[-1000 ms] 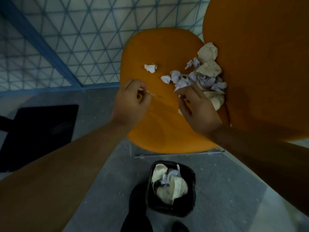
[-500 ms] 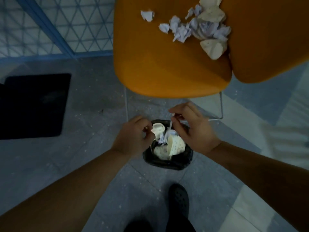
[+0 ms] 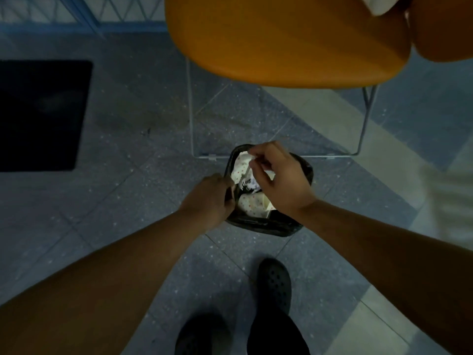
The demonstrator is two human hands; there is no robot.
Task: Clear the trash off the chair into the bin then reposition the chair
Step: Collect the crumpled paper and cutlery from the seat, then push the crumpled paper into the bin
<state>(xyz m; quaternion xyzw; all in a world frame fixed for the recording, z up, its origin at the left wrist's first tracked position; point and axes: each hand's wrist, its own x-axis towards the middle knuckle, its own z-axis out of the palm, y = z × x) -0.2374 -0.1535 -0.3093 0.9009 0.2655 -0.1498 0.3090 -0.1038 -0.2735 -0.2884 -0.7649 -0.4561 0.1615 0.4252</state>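
The orange chair (image 3: 281, 42) fills the top of the view, and one pale scrap of trash (image 3: 381, 5) shows at the seat's top right edge. On the floor in front of the chair stands the black bin (image 3: 266, 224) with spotted paper and crumpled scraps inside. My right hand (image 3: 280, 180) hovers over the bin and pinches a white plastic fork (image 3: 244, 175), tines pointing down into it. At the bin's left rim, my left hand (image 3: 208, 198) has its fingers curled round a thin pale stick (image 3: 231, 192).
The chair's thin wire legs (image 3: 190, 111) stand just behind the bin. A black mat (image 3: 43, 114) lies on the grey floor at the left. My black shoes (image 3: 275, 285) are close in front of the bin. A blue-framed panel (image 3: 76, 19) runs along the top left.
Both hands came down from the chair seat to the bin, each carrying a thin item. The view tipped down, so most of the trash pile left the frame.
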